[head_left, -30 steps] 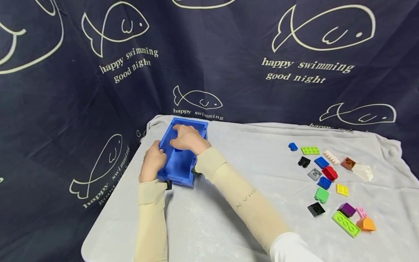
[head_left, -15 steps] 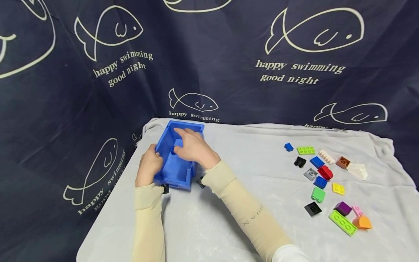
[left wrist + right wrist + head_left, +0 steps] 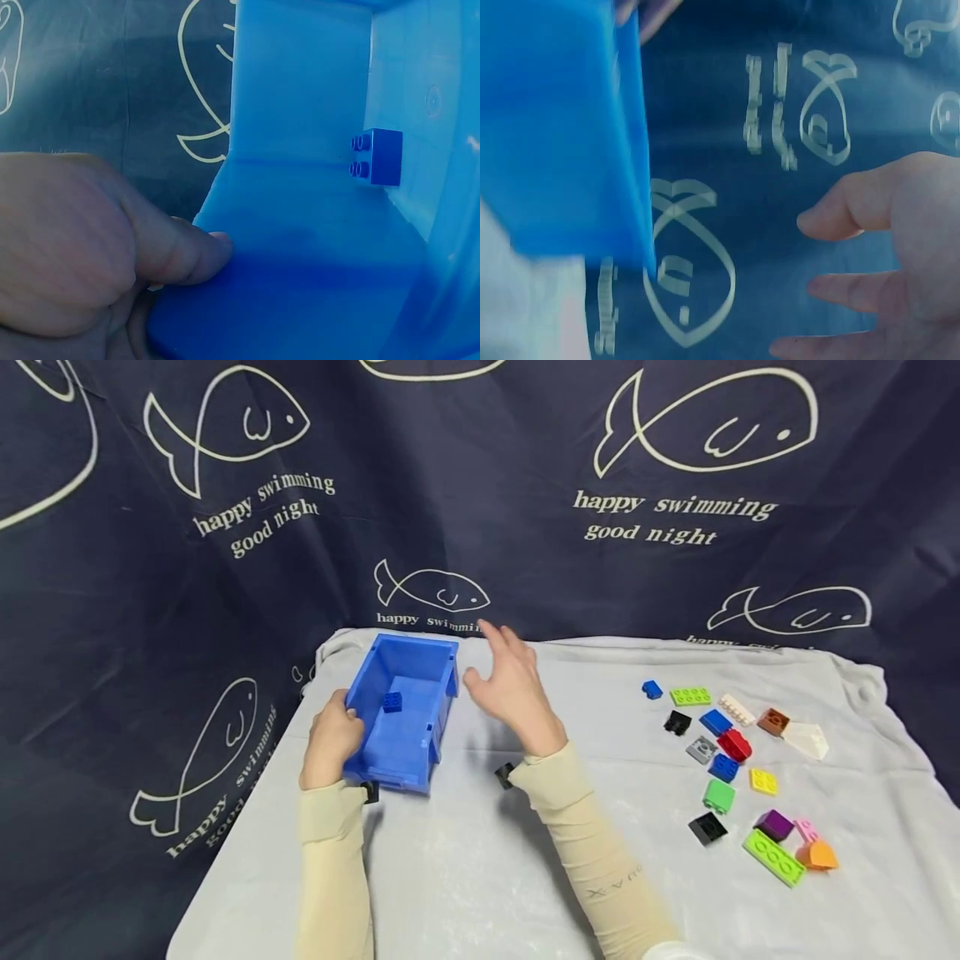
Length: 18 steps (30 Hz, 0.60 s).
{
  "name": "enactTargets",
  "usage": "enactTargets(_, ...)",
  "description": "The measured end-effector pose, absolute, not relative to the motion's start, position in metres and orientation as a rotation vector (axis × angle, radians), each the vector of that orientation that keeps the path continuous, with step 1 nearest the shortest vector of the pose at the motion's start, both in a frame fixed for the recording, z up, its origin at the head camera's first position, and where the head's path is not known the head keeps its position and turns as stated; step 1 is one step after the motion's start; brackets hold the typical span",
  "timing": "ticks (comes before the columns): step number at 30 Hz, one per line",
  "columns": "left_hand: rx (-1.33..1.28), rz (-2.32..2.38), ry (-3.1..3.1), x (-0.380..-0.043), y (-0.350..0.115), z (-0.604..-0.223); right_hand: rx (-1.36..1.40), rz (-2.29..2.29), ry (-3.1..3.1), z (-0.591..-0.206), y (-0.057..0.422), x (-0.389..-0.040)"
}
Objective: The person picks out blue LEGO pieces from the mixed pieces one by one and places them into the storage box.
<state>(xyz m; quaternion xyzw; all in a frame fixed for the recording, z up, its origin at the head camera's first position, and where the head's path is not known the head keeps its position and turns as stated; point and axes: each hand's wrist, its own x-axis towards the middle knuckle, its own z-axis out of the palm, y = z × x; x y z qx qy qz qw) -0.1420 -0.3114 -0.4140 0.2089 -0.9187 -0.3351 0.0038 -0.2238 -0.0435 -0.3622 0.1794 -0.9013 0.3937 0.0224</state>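
My left hand (image 3: 332, 739) grips the left wall of a blue plastic bin (image 3: 390, 752), thumb over the rim. In the left wrist view that thumb (image 3: 187, 251) presses on the bin's inner wall. Inside the bin lies a small dark blue toy brick (image 3: 392, 702) with studs; the left wrist view shows the brick (image 3: 384, 157) near a corner. To the right of the bin, my right hand (image 3: 513, 685) is raised with its fingers spread and holds nothing. The right wrist view has the hand (image 3: 885, 262) apart from the bin (image 3: 555, 150).
Several loose toy bricks lie on the right of the white-covered table (image 3: 465, 860), among them a lime brick (image 3: 774, 857), a red brick (image 3: 734, 744), an orange piece (image 3: 817, 856) and a green brick (image 3: 718, 796). A dark fish-print curtain (image 3: 525, 435) hangs behind.
My right hand has come out of the bin and moved right of it, leaving the dark blue brick in plain sight inside. My left hand keeps its grip on the wall.
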Motion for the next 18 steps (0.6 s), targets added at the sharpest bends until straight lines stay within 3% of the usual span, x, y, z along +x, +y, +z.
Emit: enactTargets(18, 0.64, -1.04, -2.887, -0.139, -0.307, -0.409, 0.06, 1.133, -3.084, -0.409, 0.09, -0.292)
